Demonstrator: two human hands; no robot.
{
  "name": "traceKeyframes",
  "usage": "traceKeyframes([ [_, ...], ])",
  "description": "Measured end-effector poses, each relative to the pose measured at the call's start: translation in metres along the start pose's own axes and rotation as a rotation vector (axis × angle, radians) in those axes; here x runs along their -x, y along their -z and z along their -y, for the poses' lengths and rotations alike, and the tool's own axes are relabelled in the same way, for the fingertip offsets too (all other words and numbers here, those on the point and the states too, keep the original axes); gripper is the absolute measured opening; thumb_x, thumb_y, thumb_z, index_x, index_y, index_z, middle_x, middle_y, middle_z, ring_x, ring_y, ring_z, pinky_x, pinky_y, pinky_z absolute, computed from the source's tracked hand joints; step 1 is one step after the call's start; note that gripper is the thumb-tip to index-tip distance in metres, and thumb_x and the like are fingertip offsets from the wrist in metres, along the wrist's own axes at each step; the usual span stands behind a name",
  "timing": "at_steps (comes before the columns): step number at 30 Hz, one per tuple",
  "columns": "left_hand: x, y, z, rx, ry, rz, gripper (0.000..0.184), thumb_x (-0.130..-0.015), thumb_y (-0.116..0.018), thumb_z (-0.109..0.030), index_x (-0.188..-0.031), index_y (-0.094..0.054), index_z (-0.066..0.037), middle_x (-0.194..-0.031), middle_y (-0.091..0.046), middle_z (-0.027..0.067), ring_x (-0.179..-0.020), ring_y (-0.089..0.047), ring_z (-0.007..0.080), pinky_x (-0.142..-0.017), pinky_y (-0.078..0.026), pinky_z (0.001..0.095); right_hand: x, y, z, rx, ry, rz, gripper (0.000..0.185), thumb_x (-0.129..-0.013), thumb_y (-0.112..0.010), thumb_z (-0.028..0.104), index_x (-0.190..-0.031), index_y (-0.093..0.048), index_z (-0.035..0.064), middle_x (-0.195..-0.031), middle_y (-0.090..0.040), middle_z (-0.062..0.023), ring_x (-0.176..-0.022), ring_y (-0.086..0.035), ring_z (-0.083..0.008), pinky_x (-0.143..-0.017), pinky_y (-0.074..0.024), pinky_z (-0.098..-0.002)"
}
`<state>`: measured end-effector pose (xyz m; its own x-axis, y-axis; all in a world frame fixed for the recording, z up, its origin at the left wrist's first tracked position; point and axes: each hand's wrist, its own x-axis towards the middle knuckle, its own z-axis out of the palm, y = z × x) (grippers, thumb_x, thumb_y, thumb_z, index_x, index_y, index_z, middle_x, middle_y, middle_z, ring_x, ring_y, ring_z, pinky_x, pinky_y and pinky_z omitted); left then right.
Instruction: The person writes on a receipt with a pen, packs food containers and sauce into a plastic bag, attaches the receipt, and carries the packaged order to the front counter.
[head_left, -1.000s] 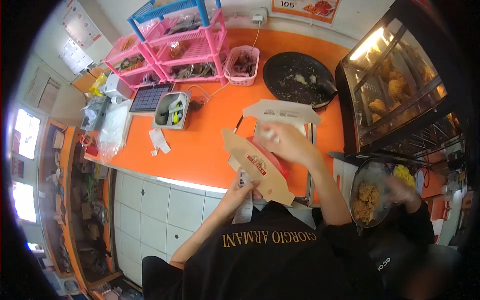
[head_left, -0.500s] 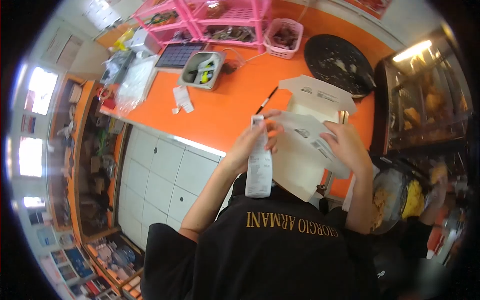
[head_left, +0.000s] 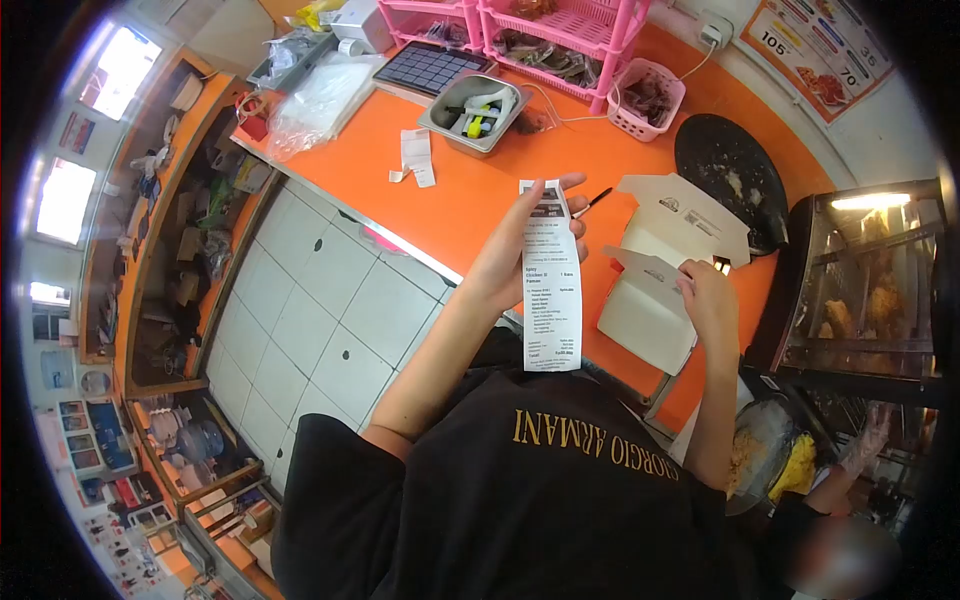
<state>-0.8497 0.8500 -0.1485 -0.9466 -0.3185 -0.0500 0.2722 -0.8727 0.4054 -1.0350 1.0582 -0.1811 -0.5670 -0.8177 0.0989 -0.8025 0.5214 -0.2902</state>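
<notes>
A long printed receipt (head_left: 552,285) is pinched in my left hand (head_left: 520,240), upright with its text facing me. My right hand (head_left: 708,300) has its fingers curled on the right edge of an open white cardboard takeaway box (head_left: 650,318). The box rests on the orange counter (head_left: 490,215) with its lid flaps raised. Just beyond my left fingers lies a dark pen (head_left: 598,199), partly hidden.
A black round tray (head_left: 730,170) with crumbs, a pink basket (head_left: 645,100), a metal container (head_left: 473,115) and another paper slip (head_left: 414,158) stand or lie on the counter. A lit food display case (head_left: 865,290) is at right. Another person's gloved hand (head_left: 868,440) works at lower right.
The box has gone from tilted in my right hand to down on the counter. My left hand has turned the receipt more squarely to view. The whole view has shifted.
</notes>
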Motion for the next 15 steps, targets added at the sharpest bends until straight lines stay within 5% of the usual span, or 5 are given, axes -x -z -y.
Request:
traceKeyframes([
  [15,-0.015,0.045,-0.056,0.043,-0.051,-0.115,0.045,-0.093,-0.043,-0.033,-0.126,-0.040,-0.004,-0.094,-0.048,0.0049,-0.074,-0.049,0.0119,-0.066,-0.047,0.0299,-0.090,0.053,0.034,-0.121,0.071,-0.170,0.010,-0.077,-0.059,0.010,-0.080,-0.058,0.0004,-0.081,-0.058,-0.0133,-0.075,-0.058,-0.0304,-0.067,-0.0445,-0.0369],
])
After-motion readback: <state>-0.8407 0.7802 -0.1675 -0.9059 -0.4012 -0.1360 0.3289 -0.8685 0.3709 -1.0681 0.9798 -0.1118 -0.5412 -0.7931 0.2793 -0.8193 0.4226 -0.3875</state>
